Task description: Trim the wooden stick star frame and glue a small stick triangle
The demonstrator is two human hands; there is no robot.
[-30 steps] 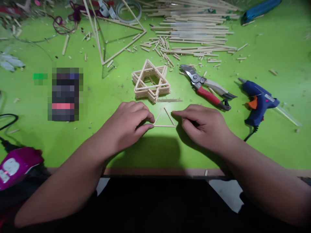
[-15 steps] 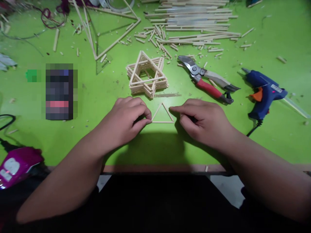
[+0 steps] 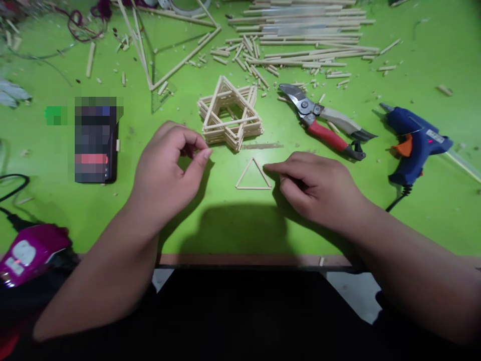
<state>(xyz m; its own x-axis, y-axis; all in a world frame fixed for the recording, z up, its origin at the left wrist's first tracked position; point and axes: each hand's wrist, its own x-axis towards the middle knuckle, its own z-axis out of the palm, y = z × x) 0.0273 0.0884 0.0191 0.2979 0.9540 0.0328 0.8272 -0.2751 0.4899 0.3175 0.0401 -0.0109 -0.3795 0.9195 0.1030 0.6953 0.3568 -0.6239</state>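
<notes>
A small triangle of thin wooden sticks lies flat on the green table in front of me. My right hand rests to its right, index finger stretched out with its tip at the triangle's right side, the other fingers curled under. My left hand hovers left of the triangle, apart from it, thumb and index fingertip pinched together; whatever may be between them is too small to make out. Just beyond the triangle sits a star-shaped stack of glued sticks, near my left fingertips.
Pruning shears and a blue glue gun lie at right. Cut sticks and scraps spread along the back, beside a larger stick frame. At left are a blurred phone and a magenta device.
My left hand has let go of the triangle's lower left corner and moved up and left. My right hand has stayed at the right side. The view has shifted slightly.
</notes>
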